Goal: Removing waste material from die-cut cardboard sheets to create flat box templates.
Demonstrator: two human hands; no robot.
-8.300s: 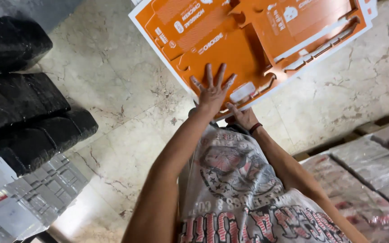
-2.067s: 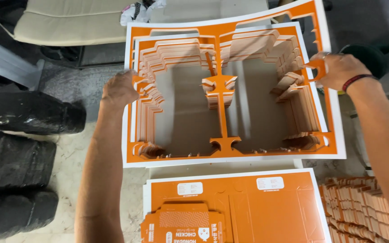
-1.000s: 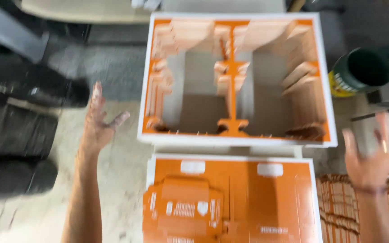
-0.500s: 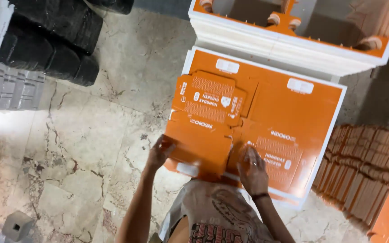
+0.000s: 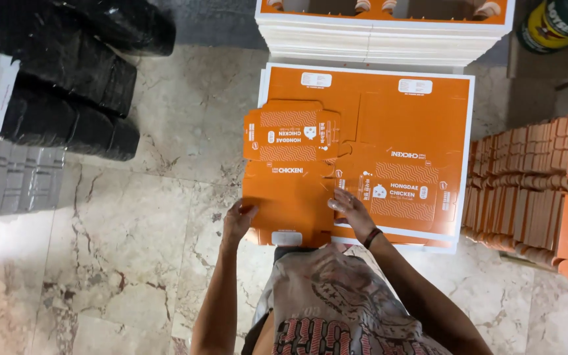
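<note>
Orange die-cut carton blank point(image 5: 294, 167): flat printed cardboard piece, lying partly lifted off the top of the sheet stack, its left part overhanging the stack's left edge above the floor. Held at its near edge by both hands.

Left hand point(image 5: 236, 220): fingers curled over the near left edge of the blank, clamped on it.

Right hand point(image 5: 350, 212): fingers spread flat, pressing down where the blank meets the sheet beneath; dark band at the wrist. Not closed around anything.

Stack of printed sheets point(image 5: 415, 105): orange with white border, lying on the floor directly in front of the person, carrying the blank.

Stack of stripped frames point(image 5: 389, 36): white-edged sheets with cut-out openings, piled just beyond the printed sheets, touching or nearly so.

Pile of punched-out blanks point(image 5: 534, 184): orange, stacked on edge, just right of the sheet stack.

Black wrapped bundles point(image 5: 73, 85): several, upper left on the floor.

Grey moulded trays point(image 5: 8, 174): left edge, beside the bundles.

Green and yellow can point(image 5: 550, 23): top right.

Marble floor point(image 5: 133, 250): pale, veined.
</note>
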